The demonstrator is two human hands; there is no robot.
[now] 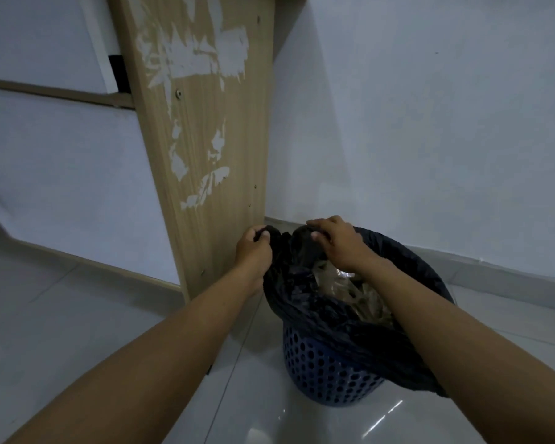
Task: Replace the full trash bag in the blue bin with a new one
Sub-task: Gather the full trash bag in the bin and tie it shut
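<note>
The blue bin (327, 373), perforated, is seen standing on the tiled floor (77, 315) in a corner, just beside a wooden panel (205, 139) marked with white residue. The black trash bag (318, 312) is still seated in the bin, its rim gathered upward at the far side. The left hand (253, 251) is clenched on bunched bag plastic; the right hand (337, 241) is likewise closed on the adjoining bag edge. Crumpled waste (350, 290) is visible inside.

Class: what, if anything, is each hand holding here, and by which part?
Both hold the black trash bag by its gathered far rim: left hand and right hand.
</note>
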